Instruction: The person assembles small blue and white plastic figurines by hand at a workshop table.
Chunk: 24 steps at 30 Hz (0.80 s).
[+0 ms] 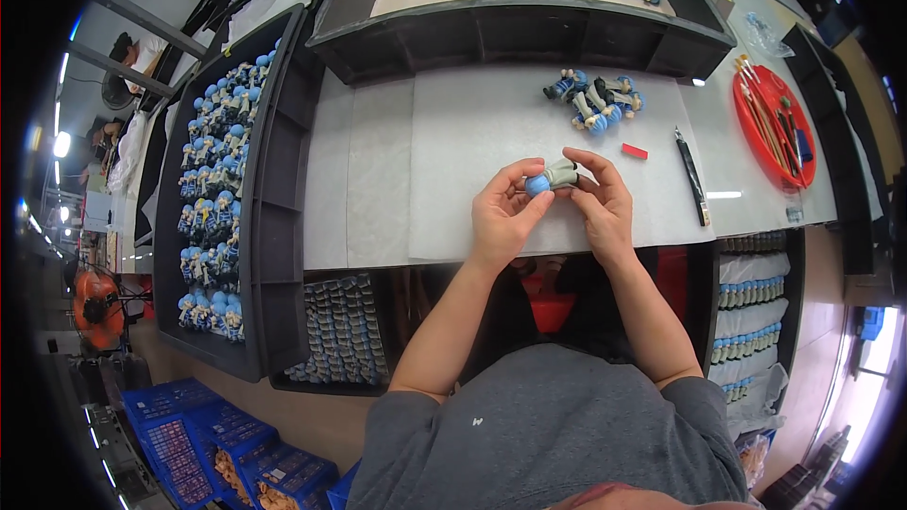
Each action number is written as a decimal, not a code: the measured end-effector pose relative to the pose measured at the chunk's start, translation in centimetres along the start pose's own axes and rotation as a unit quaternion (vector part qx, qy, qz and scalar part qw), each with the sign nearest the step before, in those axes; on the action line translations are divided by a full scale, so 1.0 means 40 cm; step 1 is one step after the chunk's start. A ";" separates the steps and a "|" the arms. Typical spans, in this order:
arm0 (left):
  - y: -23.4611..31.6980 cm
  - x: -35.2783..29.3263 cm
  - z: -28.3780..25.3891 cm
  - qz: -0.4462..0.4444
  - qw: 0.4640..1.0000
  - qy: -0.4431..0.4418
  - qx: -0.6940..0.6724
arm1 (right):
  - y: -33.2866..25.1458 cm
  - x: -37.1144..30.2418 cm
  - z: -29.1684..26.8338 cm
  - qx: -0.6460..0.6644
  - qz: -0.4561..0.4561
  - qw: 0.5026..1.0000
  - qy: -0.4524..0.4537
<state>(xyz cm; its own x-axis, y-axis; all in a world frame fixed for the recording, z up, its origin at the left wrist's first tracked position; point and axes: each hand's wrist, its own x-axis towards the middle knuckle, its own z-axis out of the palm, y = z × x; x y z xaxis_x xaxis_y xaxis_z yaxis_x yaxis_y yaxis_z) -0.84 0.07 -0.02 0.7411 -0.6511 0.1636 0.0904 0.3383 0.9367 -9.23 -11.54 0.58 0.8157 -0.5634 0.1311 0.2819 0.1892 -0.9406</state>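
Between my two hands, just above the front edge of the white-covered table (378, 198), lies a small figurine (559, 176) with a blue cap and a pale grey-green body. The fingers and thumb of my left hand (505, 212) close round its blue head. My right hand (605, 208) grips the other end, its fingertips at the dark feet. Farther back on the table, a loose heap of similar figurines (605, 106) lies on its side. A small red block (635, 151) and a black pen-like craft knife (692, 178) rest to the right of my hands.
A black tray (520, 38) with rows of figurines stands at the back. Another black tray (269, 217) full of blue-capped figurines is at the left. A red basket (746, 123) of brushes sits at the right. Below stand more figurine trays and blue crates (179, 444).
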 end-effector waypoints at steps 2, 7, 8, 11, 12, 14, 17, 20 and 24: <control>-0.002 0.001 -0.002 0.008 1.000 0.000 0.002 | 0.002 0.000 0.001 0.006 -0.004 1.000 0.003; 0.003 0.001 -0.002 0.002 1.000 0.000 0.002 | 0.000 -0.001 0.003 -0.005 -0.004 1.000 0.012; 0.005 0.001 -0.001 0.002 1.000 0.001 0.001 | 0.000 -0.002 0.003 -0.003 0.001 1.000 0.013; 0.005 0.003 0.006 -0.013 1.000 -0.002 0.007 | 0.004 -0.002 -0.003 -0.012 -0.020 0.999 0.023; 0.005 0.004 0.008 -0.015 1.000 -0.014 0.004 | 0.009 -0.002 -0.006 -0.014 -0.025 0.999 0.034; 0.008 0.003 0.010 -0.008 1.000 0.001 -0.007 | 0.023 0.002 -0.008 0.001 -0.030 0.999 0.017; 0.004 0.002 0.013 -0.005 1.000 0.002 -0.003 | 0.037 0.000 -0.009 -0.001 -0.031 0.999 0.033; -0.002 0.003 0.011 -0.010 1.000 -0.005 0.019 | 0.010 -0.006 -0.005 -0.033 -0.044 0.997 0.061; -0.006 -0.004 0.017 -0.003 0.994 -0.018 0.105 | -0.049 0.023 -0.052 -0.246 -0.146 0.947 0.144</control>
<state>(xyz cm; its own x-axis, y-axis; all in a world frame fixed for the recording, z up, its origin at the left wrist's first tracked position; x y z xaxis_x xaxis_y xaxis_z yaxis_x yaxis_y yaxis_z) -1.44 -0.38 -0.06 0.7161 -0.6781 0.1653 -0.0493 0.1871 0.9811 -10.08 -14.12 1.89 0.5478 -0.7436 0.3833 0.1459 -0.3663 -0.9190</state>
